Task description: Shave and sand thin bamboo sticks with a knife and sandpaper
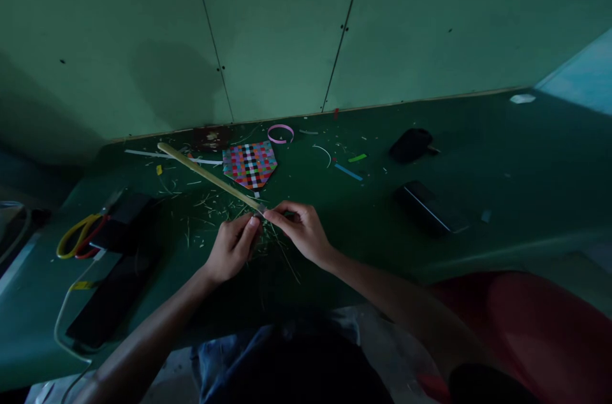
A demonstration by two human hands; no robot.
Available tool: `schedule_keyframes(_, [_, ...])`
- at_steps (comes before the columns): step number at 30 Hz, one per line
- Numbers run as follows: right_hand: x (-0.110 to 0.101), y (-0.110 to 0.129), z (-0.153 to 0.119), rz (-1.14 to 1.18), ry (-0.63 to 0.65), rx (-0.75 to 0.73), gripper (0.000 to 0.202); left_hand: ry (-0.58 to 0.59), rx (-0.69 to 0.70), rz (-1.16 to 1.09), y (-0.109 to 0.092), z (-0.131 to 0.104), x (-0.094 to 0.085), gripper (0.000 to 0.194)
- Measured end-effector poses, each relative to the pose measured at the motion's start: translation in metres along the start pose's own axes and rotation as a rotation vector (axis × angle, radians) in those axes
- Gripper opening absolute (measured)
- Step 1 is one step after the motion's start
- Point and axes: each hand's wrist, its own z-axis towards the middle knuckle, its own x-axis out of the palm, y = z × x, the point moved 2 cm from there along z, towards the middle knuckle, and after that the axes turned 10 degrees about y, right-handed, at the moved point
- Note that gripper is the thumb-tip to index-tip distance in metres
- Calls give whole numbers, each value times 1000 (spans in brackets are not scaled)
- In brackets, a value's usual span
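A long pale wooden stick (pixel 208 174) slants up and to the left from my fingers. Its near end has a small grey band or piece (pixel 261 208) on it. My right hand (pixel 306 232) pinches the stick at that grey part between thumb and forefinger. Just beside it, my left hand (pixel 232 248) is closed with thumb against fingers at the same end; the exact contact is partly hidden. Behind the stick lies a multicoloured woven panel (pixel 249 165) with a pointed lower edge. A white strip (pixel 205 162) reaches its left side, passing behind the stick.
Thin shavings (pixel 210 206) litter the green table (pixel 325 251). Scissors (pixel 81 235) and a dark box lie left, near a cable (pixel 60 321). A pink ring (pixel 280 134) is behind the panel. To the right are a dark pouch (pixel 411 144) and a phone-like black object (pixel 433 206).
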Motion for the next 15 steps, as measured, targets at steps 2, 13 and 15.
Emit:
schedule_keyframes(2, [-1, 1, 0, -22, -5, -11, 29, -6, 0, 16, -1, 0, -1, 43])
schedule_keyframes(13, [-7, 3, 1, -44, 46, 26, 27, -307, -24, -168, -1, -5, -38, 44])
schedule_keyframes(15, [-8, 1, 2, 0, 71, 59, 27, -400, -22, -190, -1, -6, -46, 44])
